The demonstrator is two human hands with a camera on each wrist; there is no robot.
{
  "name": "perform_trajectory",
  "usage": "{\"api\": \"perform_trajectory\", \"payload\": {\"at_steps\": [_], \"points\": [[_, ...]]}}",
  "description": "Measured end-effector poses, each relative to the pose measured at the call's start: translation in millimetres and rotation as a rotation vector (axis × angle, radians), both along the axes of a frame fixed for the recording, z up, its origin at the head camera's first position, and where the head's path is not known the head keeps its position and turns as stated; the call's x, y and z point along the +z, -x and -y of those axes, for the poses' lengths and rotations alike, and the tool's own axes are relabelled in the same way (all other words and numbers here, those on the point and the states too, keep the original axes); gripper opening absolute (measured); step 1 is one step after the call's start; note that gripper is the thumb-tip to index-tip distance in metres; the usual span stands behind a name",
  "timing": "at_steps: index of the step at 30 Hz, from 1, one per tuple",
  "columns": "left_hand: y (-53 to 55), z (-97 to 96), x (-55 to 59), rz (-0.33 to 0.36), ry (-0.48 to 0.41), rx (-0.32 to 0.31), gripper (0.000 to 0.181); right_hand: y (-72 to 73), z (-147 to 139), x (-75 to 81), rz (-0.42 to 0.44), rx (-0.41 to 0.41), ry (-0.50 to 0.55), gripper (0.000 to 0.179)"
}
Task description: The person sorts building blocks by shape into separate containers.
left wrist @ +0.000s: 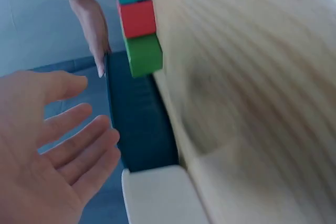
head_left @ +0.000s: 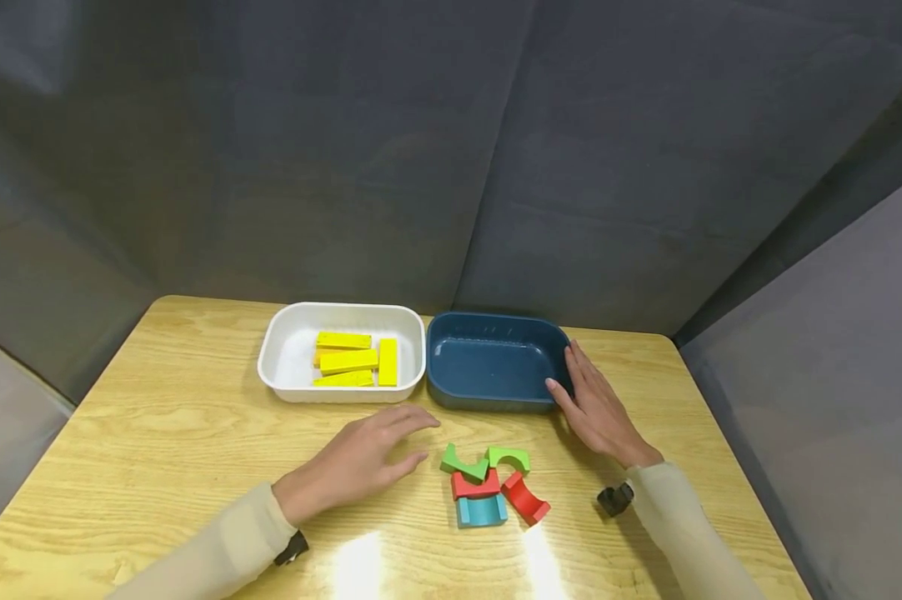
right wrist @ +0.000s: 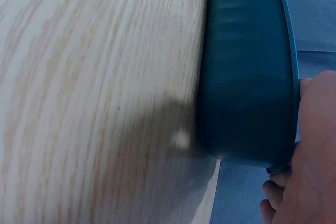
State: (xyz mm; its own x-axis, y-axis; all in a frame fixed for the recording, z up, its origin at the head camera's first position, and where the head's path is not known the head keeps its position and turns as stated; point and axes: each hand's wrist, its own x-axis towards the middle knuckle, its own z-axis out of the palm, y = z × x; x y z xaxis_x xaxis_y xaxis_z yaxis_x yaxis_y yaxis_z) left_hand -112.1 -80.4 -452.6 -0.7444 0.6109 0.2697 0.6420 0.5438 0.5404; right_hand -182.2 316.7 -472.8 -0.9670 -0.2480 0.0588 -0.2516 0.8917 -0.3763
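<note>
My right hand [head_left: 601, 410] holds the right end of a dark blue plastic bin [head_left: 488, 402], the thumb over its front rim and the fingers along the outer right wall. In the right wrist view the hand [right wrist: 315, 145] is at the bin's rim. My left hand [head_left: 361, 460] hovers over the table, palm inward and fingers spread, holding nothing. Just right of it lie arch blocks: a green one [head_left: 462, 465], another green one [head_left: 514, 457], a red one [head_left: 475, 485], a tilted red one [head_left: 526, 500] and a blue one [head_left: 483, 512].
A white bin [head_left: 286, 387] with several yellow rectangular blocks [head_left: 348, 361] stands left of the blue bin, their sides close together. The wooden table [head_left: 158, 433] backs onto a dark cloth screen [head_left: 346, 167]. A grey panel [head_left: 826, 358] rises beyond its right edge.
</note>
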Motion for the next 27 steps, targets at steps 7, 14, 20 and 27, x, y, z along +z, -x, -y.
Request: {"api": "perform_trajectory", "payload": {"at_steps": [7, 14, 20, 27], "points": [[3.7, -17.1, -11.1, 0.083, 0.093, -0.088, 0.041, -0.5, 0.1, 0.1, 0.000, 0.001, 0.007, 0.081], [8.1, -28.4, -14.4, 0.089, 0.146, -0.157, 0.043, 0.0, -0.7, -0.9, -0.015, 0.009, 0.020, 0.080], [10.5, -34.2, -17.0, 0.070, 0.165, -0.190, 0.041, 0.4, -1.2, -1.7, -0.014, 0.005, 0.018, 0.081], [14.2, -38.2, -21.3, 0.053, 0.164, -0.205, 0.033, 0.2, -0.7, -1.8, 0.001, -0.007, 0.012, 0.081]]}}
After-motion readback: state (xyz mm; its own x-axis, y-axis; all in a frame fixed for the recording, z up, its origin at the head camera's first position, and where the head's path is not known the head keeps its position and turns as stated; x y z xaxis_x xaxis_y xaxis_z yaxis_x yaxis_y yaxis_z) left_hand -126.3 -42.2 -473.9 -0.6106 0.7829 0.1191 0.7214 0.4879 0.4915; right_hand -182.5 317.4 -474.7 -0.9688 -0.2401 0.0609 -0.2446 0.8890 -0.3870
